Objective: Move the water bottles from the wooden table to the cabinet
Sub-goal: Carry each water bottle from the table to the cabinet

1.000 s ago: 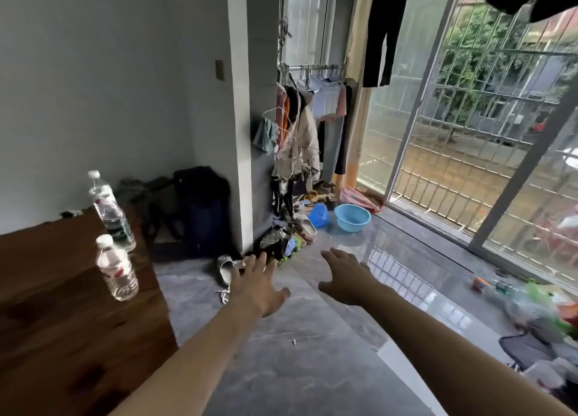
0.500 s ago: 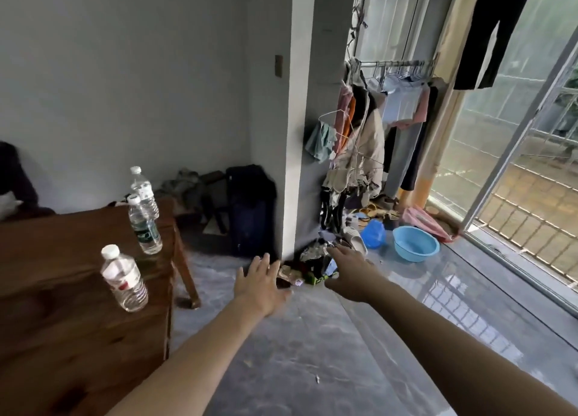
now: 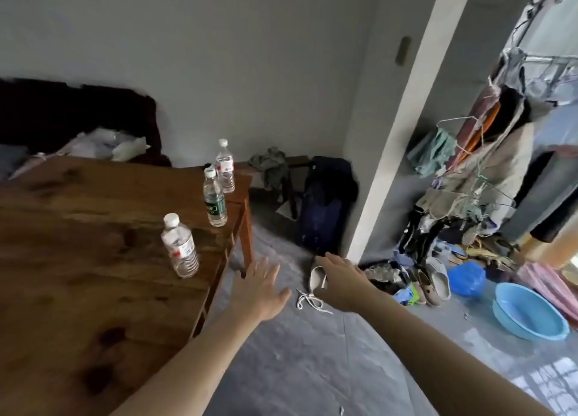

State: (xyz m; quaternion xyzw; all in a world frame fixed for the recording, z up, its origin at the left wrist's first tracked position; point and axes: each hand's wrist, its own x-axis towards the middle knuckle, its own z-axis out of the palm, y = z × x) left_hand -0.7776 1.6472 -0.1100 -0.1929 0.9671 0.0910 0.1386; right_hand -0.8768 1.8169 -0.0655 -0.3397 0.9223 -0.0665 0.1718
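Both arms reach forward over the grey floor (image 3: 297,362). The left hand (image 3: 261,287) is spread flat, palm down, fingers straight and slightly apart, holding nothing; it hovers just off the right edge of the wooden table (image 3: 93,259), near the table's corner leg. The right hand (image 3: 342,278) is also flat and empty, fingers straight and close together, held above a pale slipper (image 3: 316,278) and a white cord (image 3: 308,301) that lie on the floor.

Three water bottles stand upright on the table, all along its right side. The nearest bottle (image 3: 180,246) stands apart from the others, a little in from the edge. The green-label bottle (image 3: 214,198) and the red-label bottle (image 3: 225,166) stand close together near the far right corner, the red-label one farther back. The cabinet is not in view.

Between the table edge and the white wall post (image 3: 406,118) runs a strip of open floor. At its far end stand a dark suitcase (image 3: 325,206) and a low bench with cloth on it. To the right of the post, shoes, a blue basin (image 3: 528,310) and hanging clothes (image 3: 481,159) crowd the floor
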